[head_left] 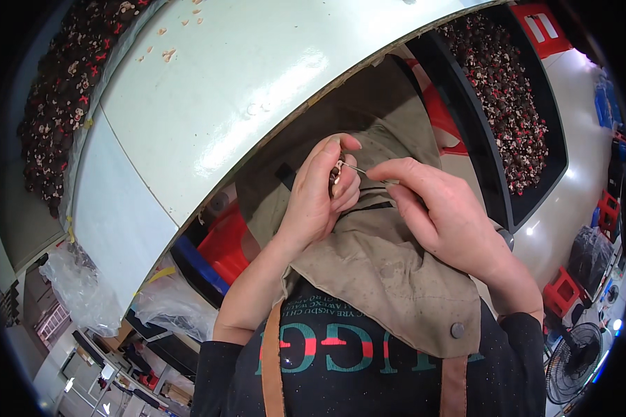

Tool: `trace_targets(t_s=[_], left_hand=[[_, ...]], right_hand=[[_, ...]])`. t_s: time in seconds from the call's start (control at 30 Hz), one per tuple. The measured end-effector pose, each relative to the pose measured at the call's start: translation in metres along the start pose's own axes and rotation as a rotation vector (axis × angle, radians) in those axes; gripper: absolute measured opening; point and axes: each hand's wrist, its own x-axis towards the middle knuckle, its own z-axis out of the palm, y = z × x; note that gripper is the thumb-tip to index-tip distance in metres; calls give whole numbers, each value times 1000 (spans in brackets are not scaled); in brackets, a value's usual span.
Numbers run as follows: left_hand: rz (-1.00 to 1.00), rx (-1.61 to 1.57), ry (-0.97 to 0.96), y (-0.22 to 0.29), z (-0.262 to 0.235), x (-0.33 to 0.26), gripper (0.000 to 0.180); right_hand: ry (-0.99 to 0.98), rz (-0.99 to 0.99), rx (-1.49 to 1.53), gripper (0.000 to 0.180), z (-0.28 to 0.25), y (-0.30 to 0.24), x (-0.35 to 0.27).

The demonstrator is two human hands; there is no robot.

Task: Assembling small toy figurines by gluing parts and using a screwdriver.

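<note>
Above my lap, my left hand (311, 187) is closed around a small dark brown piece with pale pink spots (334, 178), mostly hidden by my thumb and fingers. My right hand (442, 208) pinches a thin, pointed metal tool (355, 168) between thumb and forefinger. Its tip meets the brown piece at my left fingertips; whether it is a pick or one arm of tweezers I cannot make out. Beneath both hands lies my olive-brown apron (389, 254), with tan straps over a black shirt.
A pale table (209, 90) spans the upper left, with small light scraps (168, 55) on it. Many dark brown, pink and red pieces (66, 104) heap at far left. A black crate (483, 142) of similar pieces stands right. Clear plastic bags (83, 288) hang lower left; a fan (572, 361) stands lower right.
</note>
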Motion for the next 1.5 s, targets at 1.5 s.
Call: trace_targets(t_s=[1.5], left_hand=[[211, 488, 134, -10, 26, 7, 28]], right_hand=[[221, -65, -196, 22, 30, 4, -12]])
